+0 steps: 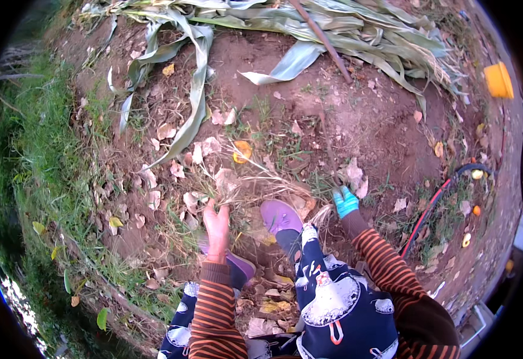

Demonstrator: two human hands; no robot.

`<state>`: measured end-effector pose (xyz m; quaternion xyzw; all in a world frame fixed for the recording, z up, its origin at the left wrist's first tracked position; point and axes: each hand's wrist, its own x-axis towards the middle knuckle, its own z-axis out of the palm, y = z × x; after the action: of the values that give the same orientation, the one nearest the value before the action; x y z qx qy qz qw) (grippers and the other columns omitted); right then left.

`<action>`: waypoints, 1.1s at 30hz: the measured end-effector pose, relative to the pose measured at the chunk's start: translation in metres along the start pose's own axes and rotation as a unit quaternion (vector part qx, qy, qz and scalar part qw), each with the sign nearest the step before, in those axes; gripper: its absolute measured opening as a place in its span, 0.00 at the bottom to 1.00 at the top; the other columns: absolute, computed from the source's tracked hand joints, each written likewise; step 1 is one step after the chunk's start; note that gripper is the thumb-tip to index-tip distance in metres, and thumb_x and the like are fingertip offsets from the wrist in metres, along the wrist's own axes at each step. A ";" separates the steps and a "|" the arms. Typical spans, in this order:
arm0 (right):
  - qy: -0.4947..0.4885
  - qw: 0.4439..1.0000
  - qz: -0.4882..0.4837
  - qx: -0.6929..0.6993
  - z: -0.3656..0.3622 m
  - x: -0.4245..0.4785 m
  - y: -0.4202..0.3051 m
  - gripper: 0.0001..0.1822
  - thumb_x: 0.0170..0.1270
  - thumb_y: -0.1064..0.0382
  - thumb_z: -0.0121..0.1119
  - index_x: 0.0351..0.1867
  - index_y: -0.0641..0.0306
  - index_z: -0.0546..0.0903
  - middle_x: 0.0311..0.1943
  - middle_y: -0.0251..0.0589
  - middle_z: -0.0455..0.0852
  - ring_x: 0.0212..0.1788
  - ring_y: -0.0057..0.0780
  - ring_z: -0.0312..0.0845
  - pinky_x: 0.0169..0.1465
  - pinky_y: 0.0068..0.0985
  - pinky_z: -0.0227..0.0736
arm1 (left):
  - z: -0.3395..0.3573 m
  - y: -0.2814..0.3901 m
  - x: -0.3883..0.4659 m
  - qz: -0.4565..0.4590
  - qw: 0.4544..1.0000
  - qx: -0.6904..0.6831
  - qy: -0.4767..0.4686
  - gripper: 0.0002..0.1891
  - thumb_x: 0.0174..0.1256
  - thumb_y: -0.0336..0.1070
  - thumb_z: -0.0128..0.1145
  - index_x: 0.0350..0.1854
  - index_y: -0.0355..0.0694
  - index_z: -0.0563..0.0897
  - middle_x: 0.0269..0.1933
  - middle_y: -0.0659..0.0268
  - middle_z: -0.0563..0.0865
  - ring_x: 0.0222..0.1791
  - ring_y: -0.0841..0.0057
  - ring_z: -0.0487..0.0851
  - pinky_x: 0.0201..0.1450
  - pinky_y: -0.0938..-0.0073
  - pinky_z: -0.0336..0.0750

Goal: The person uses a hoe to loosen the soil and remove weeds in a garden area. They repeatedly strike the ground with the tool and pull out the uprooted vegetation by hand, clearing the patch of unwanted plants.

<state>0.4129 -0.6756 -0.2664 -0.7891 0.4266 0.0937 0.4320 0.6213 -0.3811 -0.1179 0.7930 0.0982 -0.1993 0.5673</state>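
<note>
My bare left hand (217,226) is low over the ground with thin dry grass stems (230,197) at its fingers; it appears closed around some of them. On my right hand (345,203) is a teal striped glove, with the fingers curled around the near end of a thin, dark stick-like handle (328,148). That handle points away from me over the soil, and its far end is blurred. Pale dry stalks (270,172) lie between the hands. Just behind them is my purple shoe (281,216); the other shoe (243,265) is partly hidden by my left forearm.
Cut corn stalks with long leaves (369,36) lie across the far side, a wooden pole (322,36) over them. A black-and-red hose (427,215) curves at right. Farther off stands a yellow bucket (498,80). Green grass (41,121) borders the left; fallen leaves (207,146) litter the soil.
</note>
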 end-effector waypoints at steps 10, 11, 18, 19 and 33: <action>0.003 0.998 -0.048 -0.043 -0.014 -0.030 -0.051 0.22 0.57 0.50 0.51 0.47 0.64 0.73 0.30 0.51 0.80 0.31 0.37 0.76 0.37 0.28 0.70 | 0.003 0.001 -0.014 -0.068 0.992 -0.104 0.011 0.13 0.51 0.24 0.47 0.41 0.31 0.74 0.30 0.70 0.78 0.24 0.88 0.70 0.24 0.87 0.66; -0.006 0.997 -0.070 -0.016 -0.017 -0.029 -0.038 0.22 0.58 0.51 0.51 0.47 0.65 0.72 0.32 0.50 0.80 0.32 0.36 0.76 0.37 0.27 0.70 | 0.003 0.006 -0.019 -0.076 0.991 -0.109 0.017 0.14 0.51 0.24 0.46 0.42 0.31 0.73 0.30 0.70 0.78 0.24 0.87 0.70 0.24 0.87 0.66; 0.028 0.997 -0.068 0.017 -0.004 -0.028 -0.112 0.13 0.57 0.55 0.52 0.34 0.63 0.74 0.21 0.39 0.77 0.25 0.27 0.73 0.30 0.24 0.69 | -0.011 -0.052 -0.016 -0.074 0.996 -0.034 0.032 0.20 0.48 0.28 0.51 0.47 0.30 0.71 0.33 0.65 0.76 0.24 0.84 0.70 0.26 0.84 0.66; 0.111 0.988 -0.093 -0.062 0.007 -0.032 -0.061 0.15 0.56 0.55 0.53 0.39 0.63 0.75 0.25 0.43 0.79 0.28 0.31 0.75 0.34 0.28 0.70 | 0.007 -0.030 -0.016 -0.088 0.994 -0.059 0.009 0.20 0.48 0.28 0.51 0.46 0.30 0.71 0.32 0.65 0.76 0.24 0.85 0.70 0.26 0.85 0.66; -0.005 0.999 -0.035 -0.036 -0.001 -0.025 -0.076 0.23 0.56 0.50 0.52 0.45 0.67 0.73 0.36 0.55 0.78 0.40 0.46 0.75 0.44 0.31 0.69 | 0.001 -0.034 -0.032 -0.091 0.985 -0.144 0.007 0.17 0.51 0.24 0.49 0.47 0.31 0.69 0.35 0.66 0.78 0.25 0.86 0.72 0.22 0.87 0.68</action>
<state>0.4549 -0.6412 -0.2073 -0.8179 0.3934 0.0975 0.4083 0.5790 -0.3678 -0.1339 0.6921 0.2016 -0.2284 0.6544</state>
